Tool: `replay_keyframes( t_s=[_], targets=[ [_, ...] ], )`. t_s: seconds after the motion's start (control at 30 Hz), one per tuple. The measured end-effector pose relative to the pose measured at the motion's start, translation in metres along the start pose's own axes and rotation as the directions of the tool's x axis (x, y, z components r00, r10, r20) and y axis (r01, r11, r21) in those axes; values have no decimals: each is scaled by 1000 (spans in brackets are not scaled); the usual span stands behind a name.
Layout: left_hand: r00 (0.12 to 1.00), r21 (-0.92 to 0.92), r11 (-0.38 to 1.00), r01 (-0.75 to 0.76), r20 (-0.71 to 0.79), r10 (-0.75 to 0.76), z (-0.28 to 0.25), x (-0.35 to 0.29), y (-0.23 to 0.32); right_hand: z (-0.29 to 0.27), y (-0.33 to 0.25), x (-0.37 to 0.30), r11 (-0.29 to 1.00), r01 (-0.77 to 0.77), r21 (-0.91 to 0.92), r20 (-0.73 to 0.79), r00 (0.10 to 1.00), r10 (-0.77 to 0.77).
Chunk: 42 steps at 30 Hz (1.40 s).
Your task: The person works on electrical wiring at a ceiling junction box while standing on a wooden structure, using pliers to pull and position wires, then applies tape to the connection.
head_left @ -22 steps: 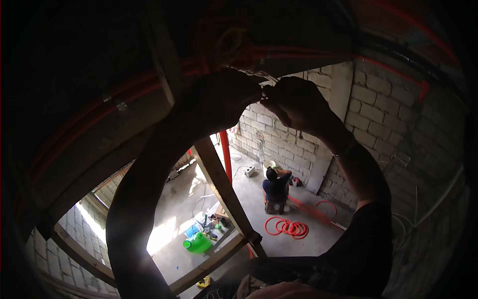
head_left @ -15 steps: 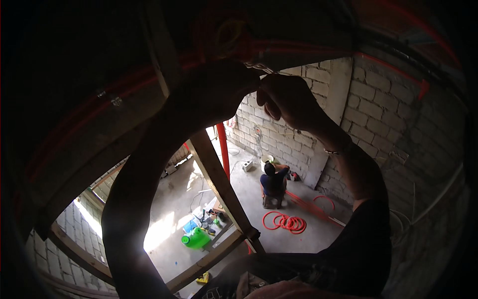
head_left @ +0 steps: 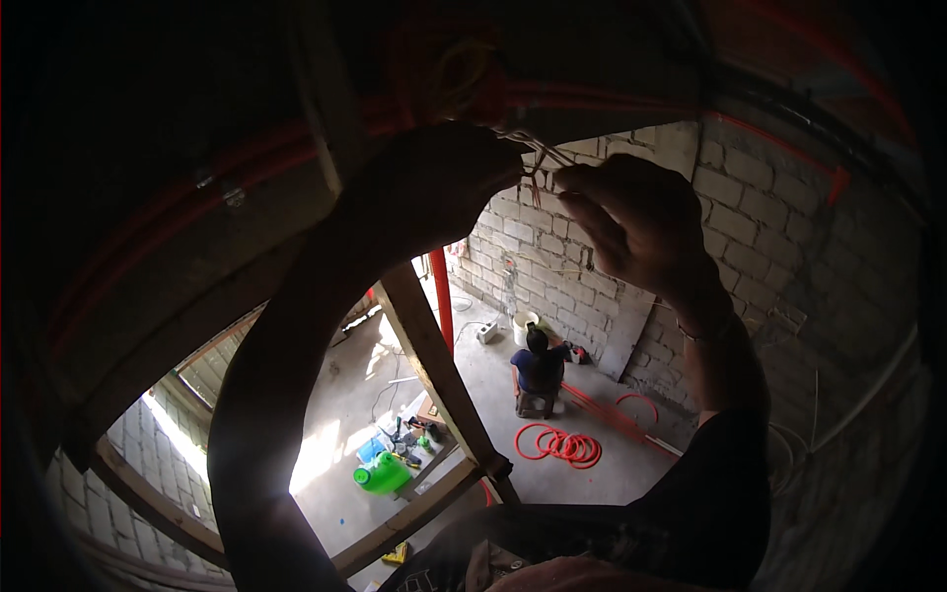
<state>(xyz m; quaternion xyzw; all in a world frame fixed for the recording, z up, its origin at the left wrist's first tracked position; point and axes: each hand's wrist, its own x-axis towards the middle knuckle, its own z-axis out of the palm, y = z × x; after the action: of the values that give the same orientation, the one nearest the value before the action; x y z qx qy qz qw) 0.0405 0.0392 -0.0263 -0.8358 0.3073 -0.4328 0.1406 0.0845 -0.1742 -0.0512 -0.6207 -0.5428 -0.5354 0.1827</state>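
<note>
Up under the dark ceiling, the work was all in the wires (head_left: pixel 541 148), and the step in hand looked like sorting or twisting their ends. The left hand (head_left: pixel 444 187), almost a silhouette, seemed to pinch them near its fingertips. Across a small gap came the right hand (head_left: pixel 651 222), thumb and fingers curled toward those same strands; whether they had closed on one, you could not tell. The two stood apart, with wire bridging between them!

The next move, by the look of it, called for a fine pinch on a single end by the right, the left keeping the bunch steady, all of it overhead and in poor light.

And the wires themselves? Thin, several of them, loosely bundled and splayed at the ends, pale where the light caught them, with a reddish tip dangling in the gap against the block wall (head_left: pixel 552 247). They hung just below and to the right of an orange box (head_left: pixel 449 84), where a yellowish loop showed dimly. Far below, a co-worker (head_left: pixel 538 370) sat near a red coil (head_left: pixel 562 449) on the floor (head_left: pixel 365 395).
</note>
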Motion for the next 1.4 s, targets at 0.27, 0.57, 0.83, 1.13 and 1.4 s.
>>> replay_keyframes(
  t_s=[0.27,0.57,0.83,1.13,1.4],
  targets=[
    [998,-129,990,55,3,-55,-7,0,4,15,19,8,937,225,-268,185,966,-179],
    [996,-119,991,58,70,-50,-11,1,2,18,28,17,953,212,-215,319,938,-137],
    [998,-167,985,-52,-46,45,-4,-3,-4,29,23,13,948,258,-186,154,961,-231],
    [999,-58,998,11,31,-9,-1,-6,-6,40,9,8,940,-180,289,262,959,103],
    [991,-175,975,-137,-25,135,-17,4,9,34,-7,-11,725,-574,381,354,815,459]
  ],
)
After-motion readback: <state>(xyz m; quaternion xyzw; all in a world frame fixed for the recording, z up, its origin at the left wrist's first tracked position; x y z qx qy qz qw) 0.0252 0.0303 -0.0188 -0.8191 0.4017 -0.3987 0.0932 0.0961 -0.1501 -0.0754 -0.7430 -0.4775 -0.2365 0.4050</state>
